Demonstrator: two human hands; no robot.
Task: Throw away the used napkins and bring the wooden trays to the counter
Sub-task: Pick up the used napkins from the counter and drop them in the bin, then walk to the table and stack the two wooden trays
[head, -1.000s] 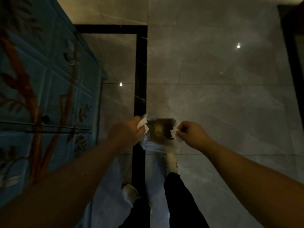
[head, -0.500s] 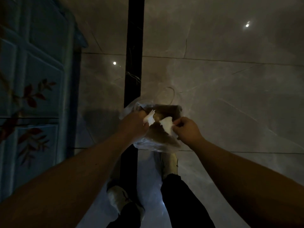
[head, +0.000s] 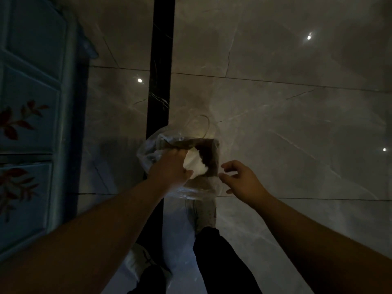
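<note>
A small brown bin (head: 210,148) lined with a clear plastic bag (head: 148,153) stands on the floor in front of my feet. White crumpled napkins (head: 196,163) sit at the bin's mouth. My left hand (head: 171,169) is over the bin's left side, its fingers touching the napkins; whether it grips them is unclear. My right hand (head: 241,179) hovers just right of the bin with fingers spread and nothing in it. No wooden trays are in view.
A blue painted cabinet (head: 31,124) with red leaf patterns stands along the left. The floor is glossy grey tile (head: 286,124) with a black strip (head: 162,60) running away from me. My shoes and dark trousers (head: 214,257) are below the bin.
My right hand has let go of its napkin and drawn back to the right, fingers open. The napkins now lie together at the bin's mouth under my left hand.
</note>
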